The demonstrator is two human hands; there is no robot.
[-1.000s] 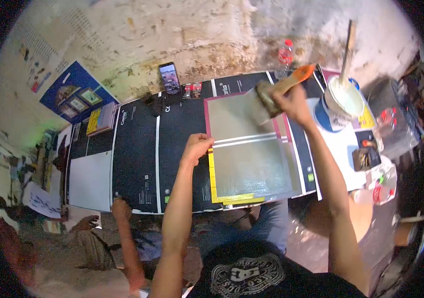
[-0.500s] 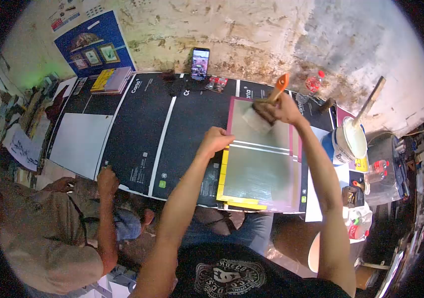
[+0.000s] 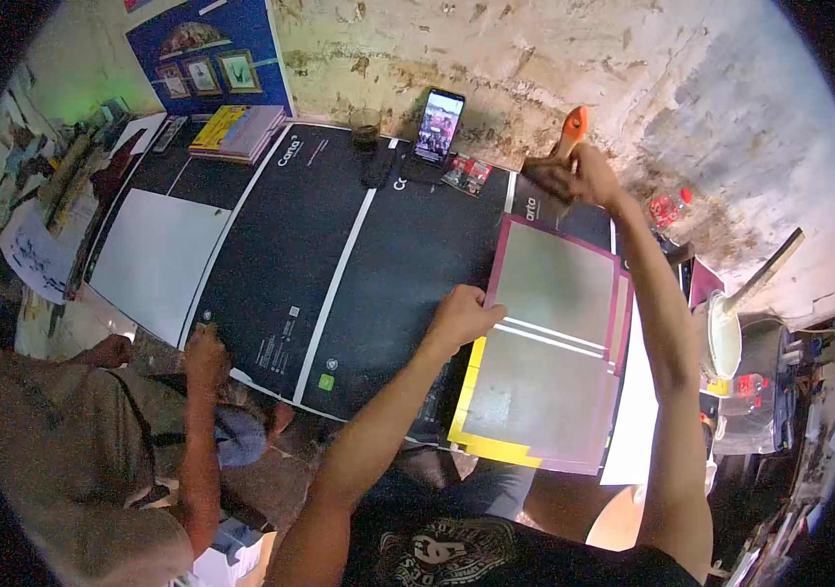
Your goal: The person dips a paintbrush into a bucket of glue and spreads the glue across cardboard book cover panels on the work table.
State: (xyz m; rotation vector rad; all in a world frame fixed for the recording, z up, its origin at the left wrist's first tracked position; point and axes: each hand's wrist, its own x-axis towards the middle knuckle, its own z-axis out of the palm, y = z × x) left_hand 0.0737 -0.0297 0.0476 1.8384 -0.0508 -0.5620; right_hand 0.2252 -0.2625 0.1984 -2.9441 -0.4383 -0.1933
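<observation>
My right hand (image 3: pixel 595 176) grips a wide brush (image 3: pixel 574 132) by its orange-tipped handle, its dark bristles above the far edge of the sheet. A grey-green sheet (image 3: pixel 554 284) with a magenta border lies on the black boards, crossed by two white lines. Its near half looks wet. Yellow strips (image 3: pixel 466 386) run along its near left corner. At the sheet's left edge my left hand (image 3: pixel 466 318) is closed, its fingers pinching the magenta border.
A phone (image 3: pixel 440 125) leans on the wall behind a small red packet (image 3: pixel 467 176). To the right stands a white bucket (image 3: pixel 723 338) with a stick. A co-worker's hand (image 3: pixel 206 360) rests near a white sheet (image 3: pixel 158 259). Books (image 3: pixel 236 132) lie at the back left.
The view has turned, so the table sits differently. My right hand has lifted the brush off the sheet, towards its far edge. My left hand keeps its place at the left edge.
</observation>
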